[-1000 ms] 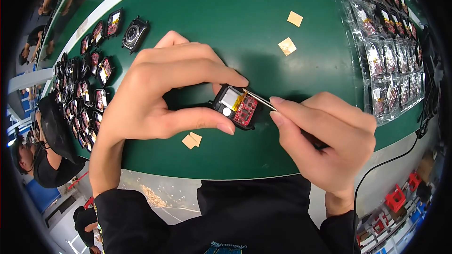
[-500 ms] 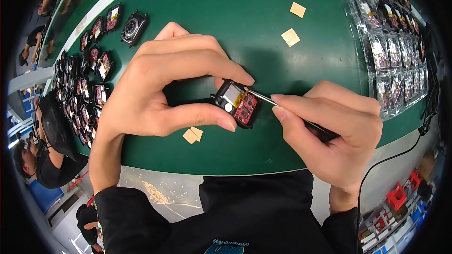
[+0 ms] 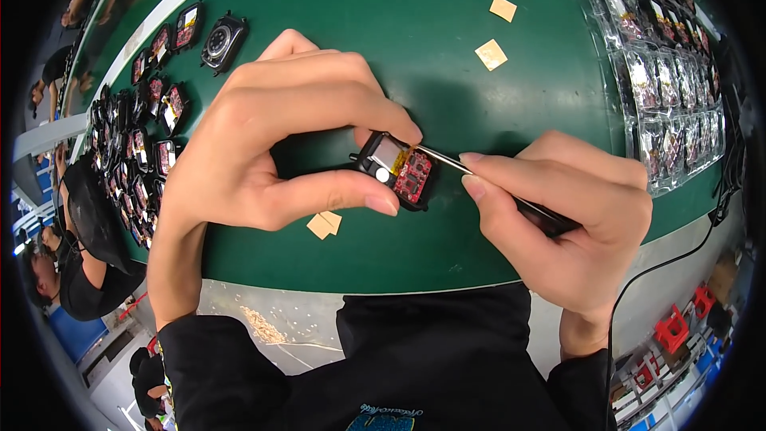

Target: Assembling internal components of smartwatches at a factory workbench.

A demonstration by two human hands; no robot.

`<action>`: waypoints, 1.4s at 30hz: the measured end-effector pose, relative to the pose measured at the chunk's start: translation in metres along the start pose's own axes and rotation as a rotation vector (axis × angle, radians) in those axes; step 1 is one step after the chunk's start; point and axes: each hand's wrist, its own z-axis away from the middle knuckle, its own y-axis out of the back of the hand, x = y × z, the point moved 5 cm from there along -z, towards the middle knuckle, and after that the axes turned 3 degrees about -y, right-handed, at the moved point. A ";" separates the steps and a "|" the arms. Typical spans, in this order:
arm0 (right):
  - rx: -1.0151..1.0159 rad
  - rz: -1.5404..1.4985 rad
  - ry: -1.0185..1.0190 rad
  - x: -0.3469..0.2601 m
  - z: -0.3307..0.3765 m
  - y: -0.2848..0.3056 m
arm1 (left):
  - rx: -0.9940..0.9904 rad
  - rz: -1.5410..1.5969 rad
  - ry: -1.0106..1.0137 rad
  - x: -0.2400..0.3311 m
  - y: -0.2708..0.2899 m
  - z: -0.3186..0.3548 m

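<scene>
Between the thumb and fingers of my left hand [image 3: 279,136] is an opened smartwatch case [image 3: 411,179], held above the green table. Its inside faces up: a red circuit board, a silver block, a white round dot and a strip of amber tape. My right hand [image 3: 570,215] pinches a pair of tweezers [image 3: 447,160] with a dark handle. The metal tip reaches the upper edge of the case, close to my left fingertip and the amber tape. Whether the tip grips anything there is too small to tell.
Many similar opened watch cases [image 3: 140,144] crowd the left of the green table [image 3: 383,259]. One case [image 3: 223,42] lies back-up beside them. Clear plastic trays [image 3: 670,84] with more units line the right. Small yellowish paper squares [image 3: 491,54] lie around. A person [image 3: 88,247] sits at the left.
The watch case and my left hand have shifted very slightly left and up. The tweezers' tip stays at the case's upper edge.
</scene>
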 end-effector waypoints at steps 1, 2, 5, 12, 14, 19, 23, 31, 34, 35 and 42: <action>0.005 0.008 0.018 0.000 0.001 -0.001 | -0.007 0.004 0.007 0.000 0.000 0.000; 0.005 0.008 0.018 0.000 0.001 -0.002 | -0.007 0.005 0.006 -0.001 0.000 0.000; 0.021 0.022 0.060 0.000 0.001 -0.003 | -0.013 -0.004 0.006 0.001 0.000 -0.001; 0.028 0.030 0.070 -0.001 0.000 -0.003 | -0.016 0.006 0.016 -0.001 -0.001 0.000; 0.018 0.027 0.046 -0.002 0.000 -0.002 | -0.010 0.012 0.019 0.000 0.000 0.001; 0.018 0.023 0.028 -0.001 0.002 -0.001 | 0.003 0.020 0.012 -0.002 0.000 0.001; -0.012 -0.007 0.003 0.000 0.001 -0.002 | 0.011 0.040 0.016 -0.002 -0.001 0.002; -0.017 0.024 0.033 -0.001 -0.001 -0.001 | 0.024 0.009 -0.016 -0.002 -0.002 0.000; -0.018 0.028 0.044 0.000 0.000 -0.003 | -0.007 -0.035 -0.025 0.003 -0.002 -0.001; -0.017 0.029 0.040 -0.001 0.000 -0.002 | -0.009 -0.032 -0.027 0.003 -0.002 -0.001; -0.004 0.042 0.059 -0.001 0.000 -0.002 | -0.002 -0.053 -0.047 0.003 -0.001 -0.001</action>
